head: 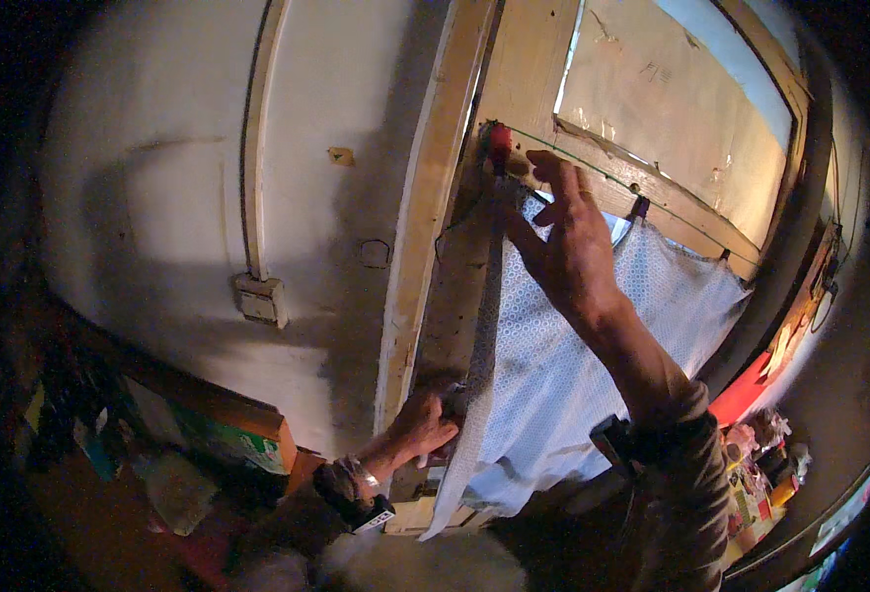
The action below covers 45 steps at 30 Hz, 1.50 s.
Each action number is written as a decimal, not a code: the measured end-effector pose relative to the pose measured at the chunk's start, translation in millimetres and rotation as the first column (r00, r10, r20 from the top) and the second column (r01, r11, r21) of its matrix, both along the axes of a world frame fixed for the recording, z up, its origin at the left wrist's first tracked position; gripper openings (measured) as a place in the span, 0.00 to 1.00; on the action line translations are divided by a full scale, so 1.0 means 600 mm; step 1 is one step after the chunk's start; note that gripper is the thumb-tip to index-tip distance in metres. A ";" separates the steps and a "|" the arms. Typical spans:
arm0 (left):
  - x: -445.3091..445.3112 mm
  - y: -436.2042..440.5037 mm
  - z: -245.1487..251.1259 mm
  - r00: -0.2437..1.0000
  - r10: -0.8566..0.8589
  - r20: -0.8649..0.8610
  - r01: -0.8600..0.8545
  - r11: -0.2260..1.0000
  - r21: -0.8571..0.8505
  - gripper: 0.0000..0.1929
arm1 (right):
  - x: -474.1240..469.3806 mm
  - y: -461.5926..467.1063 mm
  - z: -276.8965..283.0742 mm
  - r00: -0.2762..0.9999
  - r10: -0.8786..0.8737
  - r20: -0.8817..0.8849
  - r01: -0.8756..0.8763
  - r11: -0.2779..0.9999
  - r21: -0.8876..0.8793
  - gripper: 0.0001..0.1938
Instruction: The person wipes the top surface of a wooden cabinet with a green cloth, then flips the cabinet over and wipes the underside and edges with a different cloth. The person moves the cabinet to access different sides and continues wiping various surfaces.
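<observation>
A light curtain (538,355) with a small ring pattern hangs by dark clips (639,208) from a green cord (583,160) across a wooden door (523,66). My right hand (579,240) is raised in front of the curtain's upper left corner, fingers spread, with nothing visible in its grasp. Just left of its fingertips is a red object (501,140) at the cord's end. Lower down, my left hand (426,429) is curled at the door's edge, beside the curtain's hanging side. A shadowed, partly hidden thing lies by its fingers; whether it is gripped is unclear.
A wooden door frame (424,200) rises left of the door. On the pale wall are a switch box (260,300) and a vertical conduit (255,148). A cardboard box (257,436) stands low at left. Various small items (757,481) sit at lower right.
</observation>
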State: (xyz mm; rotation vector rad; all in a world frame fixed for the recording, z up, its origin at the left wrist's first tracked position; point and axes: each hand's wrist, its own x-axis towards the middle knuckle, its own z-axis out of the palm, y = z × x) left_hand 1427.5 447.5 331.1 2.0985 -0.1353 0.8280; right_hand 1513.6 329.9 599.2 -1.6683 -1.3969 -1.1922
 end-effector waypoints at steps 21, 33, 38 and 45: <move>-0.003 0.053 0.021 0.993 -0.057 0.101 0.068 0.992 -0.108 0.17 | 0.185 -0.117 0.111 0.697 -0.716 0.032 0.705 0.693 0.149 0.09; -0.015 0.052 0.013 0.996 0.078 -0.052 -0.084 0.990 -0.115 0.15 | 0.352 -0.374 0.046 0.681 -0.728 0.074 0.720 0.685 0.109 0.06; 0.007 0.037 -0.003 0.964 0.243 -0.109 -0.266 0.900 -0.345 0.14 | 0.469 -0.498 0.036 0.607 -0.783 0.139 0.772 0.622 0.129 0.07; 0.024 0.005 0.002 0.914 0.396 -0.088 -0.401 0.850 -0.343 0.09 | 0.698 -0.663 0.012 0.719 -0.613 -0.328 0.693 0.672 0.263 0.10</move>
